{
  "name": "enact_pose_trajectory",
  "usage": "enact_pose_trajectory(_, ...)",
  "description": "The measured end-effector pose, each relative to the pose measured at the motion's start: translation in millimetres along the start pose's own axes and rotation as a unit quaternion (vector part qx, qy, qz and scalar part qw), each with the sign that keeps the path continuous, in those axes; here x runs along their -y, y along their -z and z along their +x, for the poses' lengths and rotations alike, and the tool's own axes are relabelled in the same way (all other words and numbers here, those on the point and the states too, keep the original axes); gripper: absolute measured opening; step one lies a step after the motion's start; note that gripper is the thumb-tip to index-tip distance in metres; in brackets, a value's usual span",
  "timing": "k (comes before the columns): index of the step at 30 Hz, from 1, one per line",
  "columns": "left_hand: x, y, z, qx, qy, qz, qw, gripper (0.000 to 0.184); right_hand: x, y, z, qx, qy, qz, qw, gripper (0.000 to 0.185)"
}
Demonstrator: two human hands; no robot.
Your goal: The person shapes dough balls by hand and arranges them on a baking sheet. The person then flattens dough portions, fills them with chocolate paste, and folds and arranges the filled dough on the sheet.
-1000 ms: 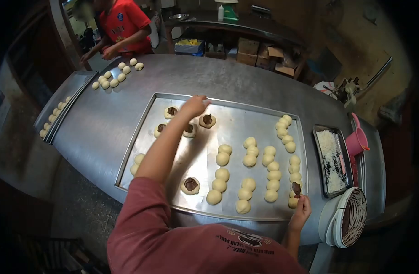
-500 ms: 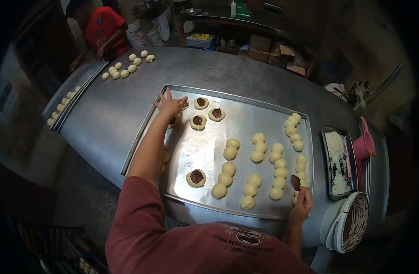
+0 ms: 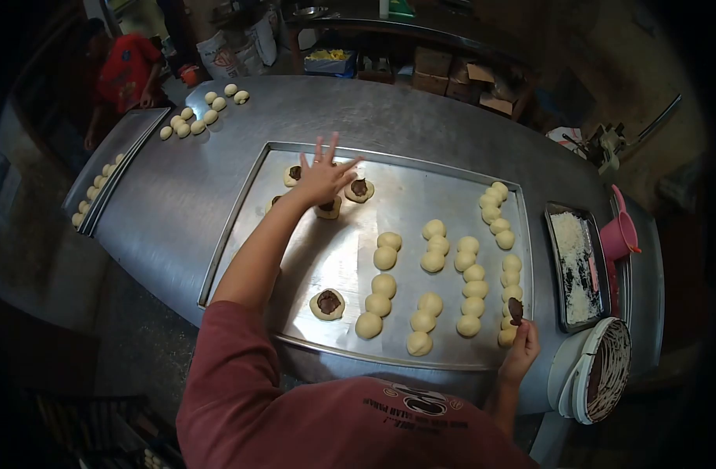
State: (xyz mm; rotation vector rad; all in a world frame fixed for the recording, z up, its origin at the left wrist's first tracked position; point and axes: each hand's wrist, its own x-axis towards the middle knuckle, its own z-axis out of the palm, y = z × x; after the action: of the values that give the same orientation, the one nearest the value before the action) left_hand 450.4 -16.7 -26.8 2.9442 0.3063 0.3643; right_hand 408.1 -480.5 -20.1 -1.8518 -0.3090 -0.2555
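My left hand (image 3: 323,181) is open, fingers spread, over the far-left part of a large metal baking tray (image 3: 428,187). It partly hides some chocolate-filled dough rounds; one filled round (image 3: 359,190) shows just right of it, another (image 3: 293,175) to its left. A separate filled dough round (image 3: 327,304) lies nearer me. Closed around the handle of a small chocolate-coated spatula (image 3: 516,311), my right hand (image 3: 520,352) is at the tray's near-right corner. Rows of plain dough balls (image 3: 473,289) touch one another across the tray's right half.
Right of the tray stand a dark pan (image 3: 555,266) of white shreds, a pink jug (image 3: 619,234) and a white bucket (image 3: 570,371) with chocolate inside. Loose dough balls (image 3: 198,127) and stacked trays (image 3: 127,168) are far left, near a person in red (image 3: 127,74).
My left hand has moved right, off the dough round at the far-left corner, with its fingers spread wider. My right hand has tilted the spatula more upright. The whole view has shifted slightly.
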Motion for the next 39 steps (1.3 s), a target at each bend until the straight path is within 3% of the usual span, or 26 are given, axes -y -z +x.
enact_pose_trajectory(6,-15.5,11.9,-27.7,0.131,-0.059,0.059,0.988,0.047,-0.2,-3.5,0.7,0.01,0.005,0.011,1.0,0.019)
enact_pose_trajectory(10,9.4,9.7,-43.4,-0.04,0.026,-0.028,0.998,0.046,3.5,-2.1,0.3,0.022,0.003,0.021,1.0,0.018)
enact_pose_trajectory(15,13.5,24.5,-76.5,0.026,0.075,0.023,0.997,0.041,1.3,-2.9,-0.2,0.022,0.007,0.018,1.0,0.018)
enact_pose_trajectory(20,16.1,42.6,-109.5,-0.023,0.123,-0.04,0.991,0.03,1.2,-0.6,-0.1,0.036,0.01,0.018,0.999,0.024)
enact_pose_trajectory(23,-0.8,57.4,-136.4,0.0,0.169,-0.139,0.976,0.018,-0.5,0.1,-1.2,0.029,-0.005,0.028,0.999,0.021)
enact_pose_trajectory(25,-13.2,54.4,-155.7,0.127,0.145,-0.186,0.964,0.019,-1.4,-0.3,-3.1,0.019,-0.02,0.038,0.999,0.019)
enact_pose_trajectory(28,-39.8,40.8,-176.0,0.167,0.12,-0.167,0.964,0.019,-0.2,-2.3,-5.2,0.027,-0.018,0.033,0.999,0.021)
enact_pose_trajectory(30,-44.9,28.2,-182.2,0.263,0.091,-0.169,0.945,0.015,1.6,-3.9,-4.9,0.032,-0.013,0.029,0.999,0.023)
enact_pose_trajectory(35,-51.4,12.2,-194.5,0.164,0.113,-0.219,0.955,0.009,5.8,-4.6,-6.0,0.027,-0.014,0.036,0.999,0.019)
enact_pose_trajectory(39,-74.8,29.0,-186.9,0.199,0.182,-0.307,0.913,0.005,0.4,-0.1,-5.2,0.026,-0.035,0.028,0.999,0.019)
